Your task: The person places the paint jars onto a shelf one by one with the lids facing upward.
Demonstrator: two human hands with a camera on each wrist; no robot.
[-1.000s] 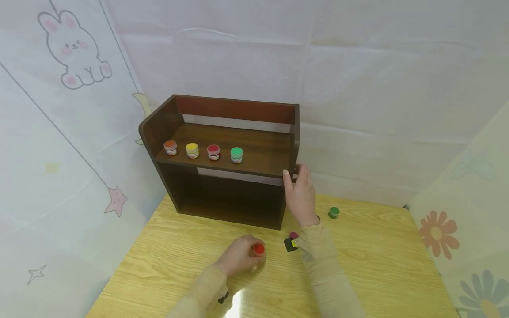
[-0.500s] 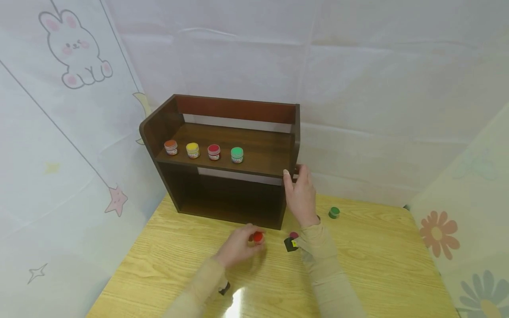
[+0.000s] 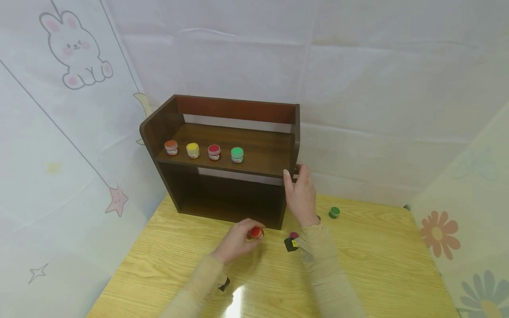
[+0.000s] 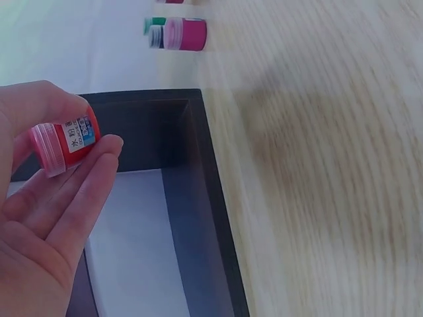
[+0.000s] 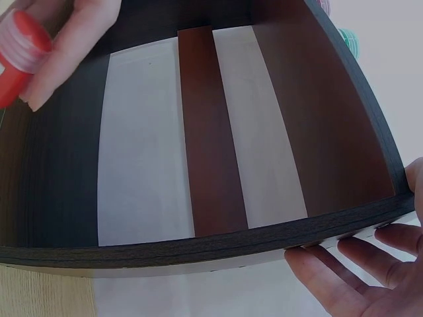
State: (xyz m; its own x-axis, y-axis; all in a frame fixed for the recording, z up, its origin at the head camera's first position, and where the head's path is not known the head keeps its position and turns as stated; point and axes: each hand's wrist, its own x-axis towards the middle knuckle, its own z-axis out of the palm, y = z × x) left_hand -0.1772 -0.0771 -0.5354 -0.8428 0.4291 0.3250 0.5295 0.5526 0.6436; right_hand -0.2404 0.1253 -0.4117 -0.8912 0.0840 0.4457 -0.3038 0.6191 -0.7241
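Okay, left hand (image 3: 236, 242) pinches a red paint jar (image 3: 256, 232), partly finger-covered; right hand (image 3: 301, 197) grips the side of the dark wooden shelf (image 3: 262, 164); magenta paint jar (image 3: 294, 234) beside right wrist, half-hidden.

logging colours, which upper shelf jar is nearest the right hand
The light green jar, rightmost; the dark red jar, yellow jar and orange jar stand farther left.

Pale creased backdrop (image 3: 370, 84) behind a glossy wood-grain table (image 3: 381, 260)
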